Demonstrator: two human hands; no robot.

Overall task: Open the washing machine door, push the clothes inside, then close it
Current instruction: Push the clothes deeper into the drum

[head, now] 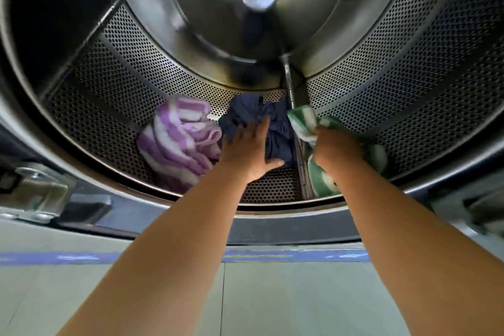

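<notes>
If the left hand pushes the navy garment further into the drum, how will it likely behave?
Probably floppy: the navy garment lies crumpled in folds, so it should bunch rather than slide whole. Likely light: the left hand presses it with spread fingers only. It is unlikely to roll on the perforated drum.

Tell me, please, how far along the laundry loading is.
Done: the door is open, since both arms reach into the drum, where the purple towel already lies. In hand: the left hand presses on the navy cloth and the right hand grips the green towel. Left: withdrawing and closing the door, which is out of view.
</notes>
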